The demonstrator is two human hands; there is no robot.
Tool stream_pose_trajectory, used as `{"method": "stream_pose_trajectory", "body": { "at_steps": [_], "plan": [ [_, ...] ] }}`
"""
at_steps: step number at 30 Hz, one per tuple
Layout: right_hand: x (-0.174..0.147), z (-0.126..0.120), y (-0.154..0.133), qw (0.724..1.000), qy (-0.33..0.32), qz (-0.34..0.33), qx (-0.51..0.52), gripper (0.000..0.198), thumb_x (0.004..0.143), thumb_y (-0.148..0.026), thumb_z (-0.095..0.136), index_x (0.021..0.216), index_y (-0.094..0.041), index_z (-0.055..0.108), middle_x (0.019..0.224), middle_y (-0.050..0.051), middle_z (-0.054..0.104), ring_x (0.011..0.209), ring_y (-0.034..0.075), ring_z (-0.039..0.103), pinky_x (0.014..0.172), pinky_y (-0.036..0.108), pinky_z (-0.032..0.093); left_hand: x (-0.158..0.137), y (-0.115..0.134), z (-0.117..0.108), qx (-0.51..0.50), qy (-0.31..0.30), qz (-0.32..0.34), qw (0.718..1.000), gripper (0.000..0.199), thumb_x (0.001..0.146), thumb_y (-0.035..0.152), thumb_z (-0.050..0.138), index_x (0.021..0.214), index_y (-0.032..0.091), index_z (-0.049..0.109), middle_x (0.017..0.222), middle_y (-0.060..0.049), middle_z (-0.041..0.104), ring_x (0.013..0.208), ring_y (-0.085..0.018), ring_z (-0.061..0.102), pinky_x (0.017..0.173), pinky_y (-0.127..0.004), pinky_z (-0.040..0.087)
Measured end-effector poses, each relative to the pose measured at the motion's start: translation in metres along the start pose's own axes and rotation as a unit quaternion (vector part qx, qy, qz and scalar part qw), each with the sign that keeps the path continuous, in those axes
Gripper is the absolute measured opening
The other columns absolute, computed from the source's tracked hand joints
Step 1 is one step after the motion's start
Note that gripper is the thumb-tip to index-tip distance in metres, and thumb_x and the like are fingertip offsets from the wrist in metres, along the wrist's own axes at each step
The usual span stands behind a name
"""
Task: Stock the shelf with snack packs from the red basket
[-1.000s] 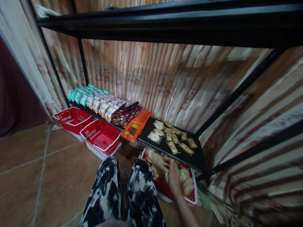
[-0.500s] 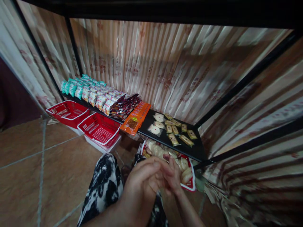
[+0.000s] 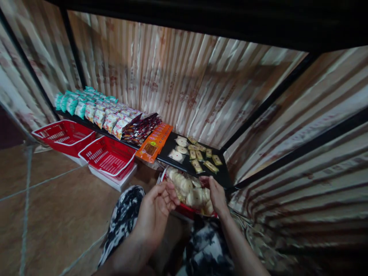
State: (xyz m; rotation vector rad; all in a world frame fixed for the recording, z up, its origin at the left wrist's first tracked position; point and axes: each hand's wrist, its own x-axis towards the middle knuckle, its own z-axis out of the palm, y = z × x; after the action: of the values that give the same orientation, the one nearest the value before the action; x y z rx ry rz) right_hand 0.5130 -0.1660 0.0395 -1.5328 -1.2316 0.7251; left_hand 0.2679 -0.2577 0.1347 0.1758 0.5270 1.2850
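My left hand (image 3: 157,209) is open, palm up with loosely curled fingers, in front of the left side of a red basket (image 3: 184,211). On the other side, my right hand (image 3: 216,194) hangs open over the basket's right part. Neither holds anything. Between them, round white wrapped snacks (image 3: 194,197) fill the basket; whether my fingertips touch them I cannot tell. Just behind, on a black shelf (image 3: 221,178), lie a few round white packets (image 3: 181,141) and several small yellowish wrapped bars (image 3: 211,166).
An orange snack bag (image 3: 151,147) overhangs the shelf's front edge. To its left stand rows of dark red packets (image 3: 142,128), white packets (image 3: 110,122) and teal packets (image 3: 70,104). Two red baskets (image 3: 107,155) sit at the lower left. Black frame bars (image 3: 267,101) and a striped curtain (image 3: 172,69) surround the shelf.
My hands were together in front of the basket; now they have moved apart, left and right, with the round snacks visible between them. The view has shifted slightly to the right.
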Motion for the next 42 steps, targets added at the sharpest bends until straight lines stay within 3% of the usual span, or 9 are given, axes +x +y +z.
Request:
{"method": "stream_pose_trajectory", "body": {
  "at_steps": [9, 15, 20, 26, 31, 36, 42],
  "plan": [
    [-0.034, -0.078, 0.066, 0.993, 0.076, 0.090, -0.009, 0.057, 0.070, -0.068, 0.049, 0.083, -0.016, 0.069, 0.089, 0.012, 0.072, 0.084, 0.027, 0.065, 0.078, 0.038, 0.052, 0.036, -0.086, 0.032, 0.102, -0.043, -0.193, 0.975, 0.021, 0.060, 0.025, 0.056, 0.074, 0.011, 0.060, 0.063, -0.002, 0.057, 0.054, -0.012, 0.053, 0.056, -0.024, 0.033],
    [-0.020, -0.092, 0.059, 0.993, 0.086, 0.081, -0.002, 0.058, 0.068, -0.069, 0.048, 0.079, -0.016, 0.069, 0.085, 0.011, 0.073, 0.082, 0.027, 0.066, 0.080, 0.038, 0.052, 0.041, -0.092, 0.047, 0.143, -0.082, -0.179, 0.970, 0.024, 0.055, 0.021, 0.057, 0.076, 0.012, 0.061, 0.064, -0.001, 0.057, 0.054, -0.011, 0.052, 0.057, -0.023, 0.033],
    [0.012, -0.076, 0.036, 0.997, 0.030, 0.038, -0.052, 0.058, 0.067, -0.070, 0.049, 0.080, -0.017, 0.070, 0.086, 0.010, 0.072, 0.084, 0.027, 0.065, 0.078, 0.037, 0.051, 0.061, -0.086, 0.049, 0.129, -0.076, -0.141, 0.979, 0.021, 0.057, 0.019, 0.056, 0.076, 0.012, 0.059, 0.064, -0.001, 0.057, 0.055, -0.012, 0.053, 0.059, -0.025, 0.036],
    [0.054, -0.036, 0.019, 0.998, -0.027, 0.001, -0.064, 0.055, 0.067, -0.069, 0.052, 0.077, -0.017, 0.070, 0.080, 0.008, 0.072, 0.082, 0.026, 0.065, 0.074, 0.035, 0.051, 0.108, -0.079, 0.039, 0.130, -0.041, -0.130, 0.982, 0.022, 0.054, 0.016, 0.055, 0.075, 0.012, 0.059, 0.062, 0.000, 0.057, 0.052, -0.010, 0.052, 0.054, -0.022, 0.031],
    [0.088, -0.009, 0.030, 0.998, -0.050, -0.017, -0.045, 0.053, 0.070, -0.063, 0.054, 0.093, -0.018, 0.069, 0.091, 0.008, 0.072, 0.088, 0.026, 0.065, 0.082, 0.036, 0.051, 0.163, -0.067, 0.036, 0.133, 0.010, -0.069, 0.989, 0.019, 0.057, 0.015, 0.055, 0.076, 0.013, 0.059, 0.062, 0.000, 0.058, 0.053, -0.010, 0.053, 0.055, -0.022, 0.034],
    [0.103, 0.002, 0.052, 0.996, -0.081, 0.003, -0.027, 0.049, 0.075, -0.058, 0.053, 0.097, -0.018, 0.068, 0.096, 0.008, 0.071, 0.093, 0.024, 0.064, 0.087, 0.035, 0.049, 0.219, -0.065, 0.036, 0.142, 0.068, -0.046, 0.987, 0.018, 0.061, 0.012, 0.055, 0.078, 0.014, 0.059, 0.066, -0.001, 0.061, 0.052, -0.010, 0.054, 0.054, -0.021, 0.035],
    [0.114, 0.014, 0.064, 0.997, -0.064, 0.018, -0.030, 0.050, 0.073, -0.060, 0.054, 0.095, -0.017, 0.069, 0.090, 0.008, 0.072, 0.088, 0.025, 0.066, 0.086, 0.037, 0.050, 0.251, -0.055, 0.017, 0.163, 0.115, -0.038, 0.979, 0.017, 0.062, 0.010, 0.057, 0.078, 0.013, 0.059, 0.069, -0.002, 0.062, 0.051, -0.008, 0.055, 0.052, -0.019, 0.035]
  ]
}}
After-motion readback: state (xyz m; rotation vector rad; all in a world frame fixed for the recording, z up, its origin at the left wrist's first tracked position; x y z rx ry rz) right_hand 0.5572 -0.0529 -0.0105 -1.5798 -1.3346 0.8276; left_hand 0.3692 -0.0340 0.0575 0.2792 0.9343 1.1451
